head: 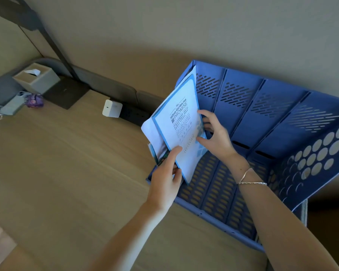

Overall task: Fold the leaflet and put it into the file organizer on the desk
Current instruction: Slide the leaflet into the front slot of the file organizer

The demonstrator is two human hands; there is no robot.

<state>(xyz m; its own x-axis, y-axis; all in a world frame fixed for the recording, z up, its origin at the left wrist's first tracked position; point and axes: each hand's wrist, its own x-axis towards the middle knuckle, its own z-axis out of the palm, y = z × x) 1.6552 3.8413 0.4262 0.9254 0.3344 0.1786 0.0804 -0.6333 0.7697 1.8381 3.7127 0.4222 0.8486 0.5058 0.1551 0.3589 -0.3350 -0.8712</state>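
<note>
Both hands grasp the leaflet (181,122): left hand (167,177) pinching below, right hand (215,133) beside, inside the file organizer (262,118).

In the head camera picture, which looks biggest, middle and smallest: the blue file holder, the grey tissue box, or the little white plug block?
1. Blue plastic file organizer, by far the largest.
2. Grey square tissue box.
3. White cube-shaped charger block, smallest.
The organizer is also nearest the camera, which exaggerates its lead.

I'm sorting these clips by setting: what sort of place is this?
Probably a hotel room desk. The leaflet being slotted into the blue file organizer reads "Hilton Garden Inn Promise" and "Welcome", and a tissue box sits on the wooden desk.
</note>
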